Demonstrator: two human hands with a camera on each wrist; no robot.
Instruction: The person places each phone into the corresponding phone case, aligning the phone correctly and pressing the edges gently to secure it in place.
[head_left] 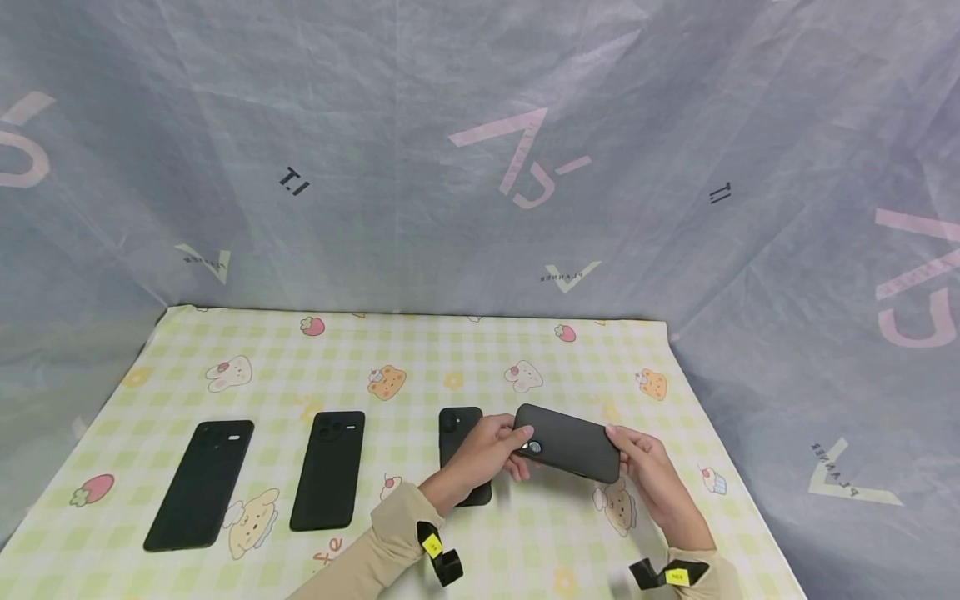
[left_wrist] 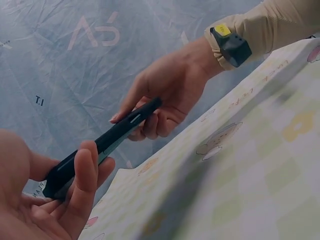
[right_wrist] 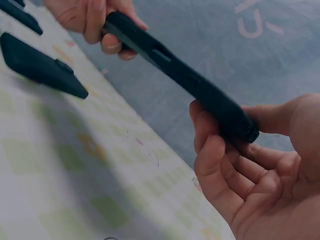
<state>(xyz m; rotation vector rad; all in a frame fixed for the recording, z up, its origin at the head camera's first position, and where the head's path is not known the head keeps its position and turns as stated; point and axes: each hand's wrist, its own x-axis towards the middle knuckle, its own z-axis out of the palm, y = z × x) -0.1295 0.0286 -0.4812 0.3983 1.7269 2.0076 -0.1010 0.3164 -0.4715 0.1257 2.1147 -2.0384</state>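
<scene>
A black phone case [head_left: 570, 443] is held up off the table, its long side running left to right and tilted down at the right. My left hand [head_left: 486, 450] pinches its left end, thumb on top beside a small cutout and fingers beneath. The right hand [head_left: 654, 475] grips the opposite end the same way, as the right wrist view shows with the fingers [right_wrist: 212, 160] curled under the edge. A slot in the case's side [left_wrist: 125, 125] faces the left wrist camera. Partly covered by my left hand, another black case [head_left: 474, 493] lies on the table.
Two more black phone cases lie to the left, one case [head_left: 327, 471] nearer the middle and one case [head_left: 199, 485] toward the left edge. A green-checked cloth [head_left: 450, 350] with cartoon prints covers the table. A grey-blue curtain [head_left: 420, 167] hangs behind and on both sides.
</scene>
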